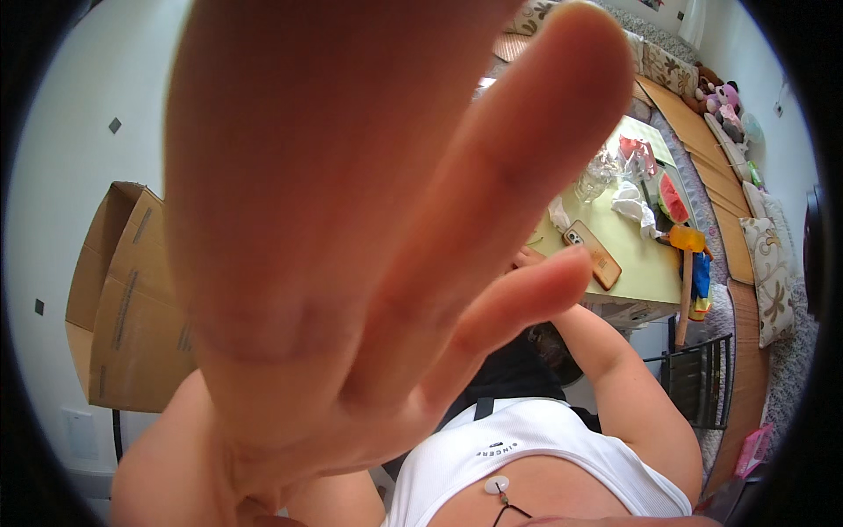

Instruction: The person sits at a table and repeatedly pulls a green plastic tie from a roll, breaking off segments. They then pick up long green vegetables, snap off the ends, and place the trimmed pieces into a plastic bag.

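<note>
My left hand (351, 263) is raised right in front of the camera and fills the middle of the view. Its fingers are stretched out and somewhat spread, and nothing shows in them. Over on the right, my right forearm reaches to the near edge of the pale green table (645, 274). Just a bit of my right hand (524, 257) shows there, since the left fingers cover the rest; whether it holds anything is hidden. Close by on the tabletop lies a phone (593, 255) in a tan case.
Farther along the table are crumpled white tissue (634, 206), a clear glass vessel (595, 178), a watermelon piece (673, 198) and an orange-headed mallet (688, 239) overhanging the edge. A black folding chair (698, 378) stands at right, a cardboard box (140, 299) at left. Cushions (768, 281) line a bench.
</note>
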The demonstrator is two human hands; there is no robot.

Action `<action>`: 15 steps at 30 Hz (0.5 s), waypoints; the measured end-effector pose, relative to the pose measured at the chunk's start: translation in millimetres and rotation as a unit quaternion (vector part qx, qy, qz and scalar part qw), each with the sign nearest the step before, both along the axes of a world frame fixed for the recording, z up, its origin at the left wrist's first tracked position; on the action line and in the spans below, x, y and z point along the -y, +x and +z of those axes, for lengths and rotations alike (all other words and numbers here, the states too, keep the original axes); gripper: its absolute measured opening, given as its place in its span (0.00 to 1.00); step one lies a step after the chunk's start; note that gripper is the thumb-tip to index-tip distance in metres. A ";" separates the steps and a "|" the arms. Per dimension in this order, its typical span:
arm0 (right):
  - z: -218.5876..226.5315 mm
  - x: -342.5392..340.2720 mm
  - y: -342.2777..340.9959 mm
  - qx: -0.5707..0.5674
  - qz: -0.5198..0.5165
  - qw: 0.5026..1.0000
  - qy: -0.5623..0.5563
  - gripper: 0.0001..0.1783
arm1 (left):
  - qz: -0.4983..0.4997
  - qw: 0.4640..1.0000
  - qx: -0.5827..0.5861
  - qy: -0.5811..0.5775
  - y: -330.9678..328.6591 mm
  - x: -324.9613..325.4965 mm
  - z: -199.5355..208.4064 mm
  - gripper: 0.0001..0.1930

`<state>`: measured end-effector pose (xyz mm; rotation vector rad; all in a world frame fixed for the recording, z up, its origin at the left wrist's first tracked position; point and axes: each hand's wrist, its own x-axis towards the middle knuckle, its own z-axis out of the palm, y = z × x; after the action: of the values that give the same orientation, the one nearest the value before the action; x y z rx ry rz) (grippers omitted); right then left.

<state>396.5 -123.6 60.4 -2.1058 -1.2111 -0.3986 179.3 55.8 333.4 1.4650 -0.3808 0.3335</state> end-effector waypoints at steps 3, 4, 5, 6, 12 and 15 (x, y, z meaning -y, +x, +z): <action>-0.1 -4.3 -1.3 0.013 -0.002 1.000 0.004 0.05 | 0.011 1.000 0.015 -0.012 -5.3 -13.0 1.7 0.21; 0.5 -5.1 -2.1 0.010 -0.005 1.000 0.001 0.05 | 0.017 1.000 0.020 -0.012 -7.1 -16.2 3.7 0.22; 0.4 -4.5 -2.2 0.007 -0.009 1.000 -0.001 0.05 | 0.023 0.999 0.025 -0.016 -9.9 -17.6 6.4 0.22; -4.8 2.6 2.1 0.008 -0.020 1.000 -0.016 0.05 | 0.020 0.999 0.035 -0.022 -10.3 -17.7 6.4 0.23; -6.3 -16.8 4.8 0.015 0.005 1.000 -0.027 0.06 | 0.092 0.977 0.169 -0.088 -91.1 -26.3 43.1 0.27; -12.4 2.5 7.5 0.014 -0.014 0.999 -0.032 0.06 | 0.065 0.919 0.365 -0.136 -89.9 -31.3 6.2 0.34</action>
<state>404.1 -126.1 48.1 -2.1807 -1.2278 -0.4075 89.5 87.0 339.6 1.0513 -0.7994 1.0108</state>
